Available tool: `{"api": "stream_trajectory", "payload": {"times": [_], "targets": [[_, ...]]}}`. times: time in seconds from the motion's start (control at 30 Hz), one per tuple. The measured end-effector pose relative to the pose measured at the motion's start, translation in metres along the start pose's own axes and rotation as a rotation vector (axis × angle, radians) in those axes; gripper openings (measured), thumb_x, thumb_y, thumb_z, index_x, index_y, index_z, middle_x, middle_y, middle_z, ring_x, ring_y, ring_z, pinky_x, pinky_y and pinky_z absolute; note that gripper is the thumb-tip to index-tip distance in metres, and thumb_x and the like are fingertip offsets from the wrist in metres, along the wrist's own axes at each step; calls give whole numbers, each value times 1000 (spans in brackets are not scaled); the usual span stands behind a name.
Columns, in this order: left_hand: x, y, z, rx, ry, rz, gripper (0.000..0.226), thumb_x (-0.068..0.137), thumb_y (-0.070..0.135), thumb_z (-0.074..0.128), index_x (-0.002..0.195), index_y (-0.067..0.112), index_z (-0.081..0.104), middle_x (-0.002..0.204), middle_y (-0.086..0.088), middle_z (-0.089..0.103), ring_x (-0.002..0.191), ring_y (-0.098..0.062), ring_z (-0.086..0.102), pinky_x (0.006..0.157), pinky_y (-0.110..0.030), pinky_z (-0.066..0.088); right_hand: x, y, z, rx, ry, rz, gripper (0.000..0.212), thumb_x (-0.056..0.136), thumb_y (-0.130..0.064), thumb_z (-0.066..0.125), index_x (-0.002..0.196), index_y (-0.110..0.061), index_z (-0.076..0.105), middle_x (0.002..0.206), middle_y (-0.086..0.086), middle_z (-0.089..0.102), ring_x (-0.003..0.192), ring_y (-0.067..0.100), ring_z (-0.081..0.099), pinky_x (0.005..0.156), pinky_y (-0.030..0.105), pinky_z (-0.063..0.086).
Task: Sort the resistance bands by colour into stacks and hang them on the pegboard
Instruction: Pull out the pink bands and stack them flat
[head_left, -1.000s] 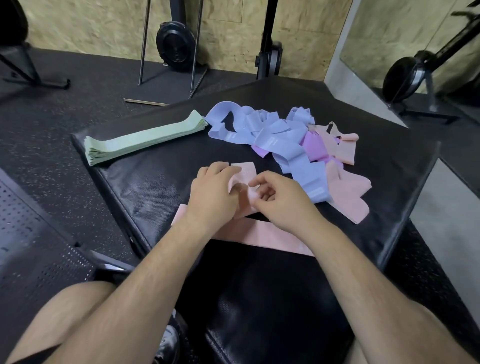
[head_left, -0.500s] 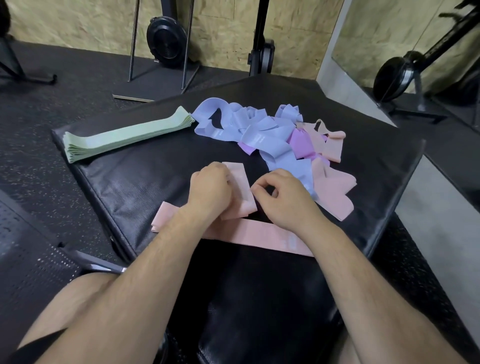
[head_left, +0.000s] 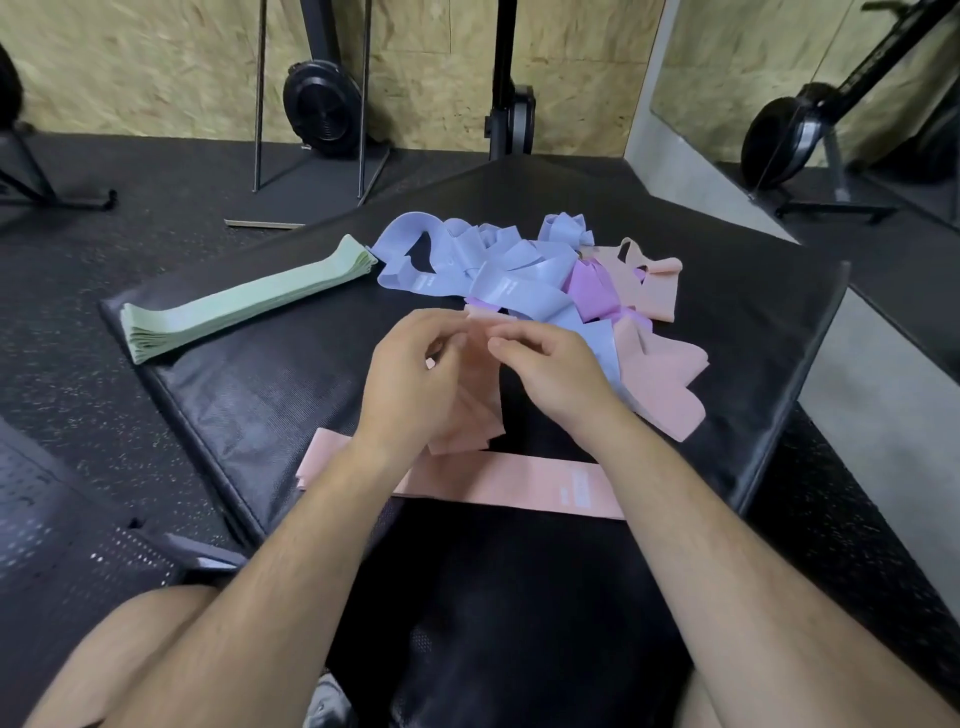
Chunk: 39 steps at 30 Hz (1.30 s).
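Note:
My left hand (head_left: 410, 379) and my right hand (head_left: 550, 374) both pinch the top of a pink band (head_left: 472, 415), which hangs from them above the black padded box (head_left: 249, 384). A flat pink band (head_left: 519, 483) lies across the box just below my wrists. Behind my hands is a loose heap: blue bands (head_left: 498, 280), purple bands (head_left: 592, 291) and more pink bands (head_left: 665, 384). A neat stack of green bands (head_left: 234, 306) lies at the left edge of the box. No pegboard is in view.
Dark rubber gym flooring (head_left: 104, 218) surrounds the box. Metal stands and a black fan wheel (head_left: 322, 109) stand by the chipboard wall behind. A mirror (head_left: 831, 93) is at the right. A perforated black surface (head_left: 47, 545) sits at lower left.
Both hands have lifted the pink band off the box; it was pressed flat under them before and now hangs from my fingertips.

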<state>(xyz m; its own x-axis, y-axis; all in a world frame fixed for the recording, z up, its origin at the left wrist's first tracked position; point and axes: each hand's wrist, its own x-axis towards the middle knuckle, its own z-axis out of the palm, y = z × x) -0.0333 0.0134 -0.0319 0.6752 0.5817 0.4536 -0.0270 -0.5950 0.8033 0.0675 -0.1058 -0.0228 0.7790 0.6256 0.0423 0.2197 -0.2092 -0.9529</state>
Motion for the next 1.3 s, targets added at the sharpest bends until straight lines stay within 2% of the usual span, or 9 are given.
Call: {"api": "stream_trajectory", "payload": {"times": [0.13,0.3,0.5,0.7,0.77,0.83,0.97,1.13,1.3], "targets": [[-5,20,-15,-185,54,-96,15,94,12,63,104,22,67,110,10,67,101,-5,66,89,-29,54,-14,-14,-6,57,28,-152,24,97,-12,64,92,-33,76,105,-20,74,102,-8,64,86,6,45],[-14,56,-35,-295,42,-114,27,96,34,64,122,29,56,117,13,64,102,-5,65,86,-24,53,-43,-40,-19,-33,37,-441,28,97,-5,61,104,-26,78,114,-12,74,115,10,64,100,32,52],[-29,117,-56,-339,39,113,8,97,24,63,93,19,67,82,-6,66,72,-9,58,65,-26,47,-93,-91,-40,14,93,-693,16,93,-1,63,97,-6,77,110,0,72,112,19,65,95,33,52],[-38,113,-53,-412,-55,-50,9,94,16,67,87,21,67,74,1,63,69,-7,55,66,-21,45,-95,-79,-29,176,19,-157,33,88,-47,71,101,-18,63,102,1,75,102,21,71,98,49,54],[-40,99,-49,-430,-111,-171,1,92,19,69,92,20,69,86,-3,71,78,-13,65,73,-30,53,-91,-65,-19,155,-17,-54,24,94,-41,69,108,-21,65,101,0,76,100,16,72,97,46,56],[-40,85,-48,-431,-144,-265,9,88,28,71,96,23,70,92,-4,73,84,-20,68,73,-40,57,-88,-56,-13,165,-3,-36,15,96,-30,69,107,-21,66,98,-1,76,91,7,70,86,31,55],[-35,70,-53,-349,-197,-274,7,92,28,69,94,24,73,88,4,74,76,-9,66,64,-24,51,-82,-48,-8,102,-44,-91,15,95,-17,70,109,-14,65,94,-1,72,81,1,66,70,11,47],[-26,55,-56,-243,-197,-265,7,93,25,68,88,23,73,83,3,73,72,-7,62,66,-28,54,-69,-36,-4,36,-119,-90,29,95,-24,70,122,-17,59,97,-3,74,90,3,69,81,13,49],[-19,43,-65,-203,-210,-270,8,92,26,69,88,20,72,76,6,67,65,-6,55,61,-24,47,-54,-30,7,-199,-196,-122,15,99,-32,64,93,-19,69,73,-1,69,67,5,56,70,27,46]]}}
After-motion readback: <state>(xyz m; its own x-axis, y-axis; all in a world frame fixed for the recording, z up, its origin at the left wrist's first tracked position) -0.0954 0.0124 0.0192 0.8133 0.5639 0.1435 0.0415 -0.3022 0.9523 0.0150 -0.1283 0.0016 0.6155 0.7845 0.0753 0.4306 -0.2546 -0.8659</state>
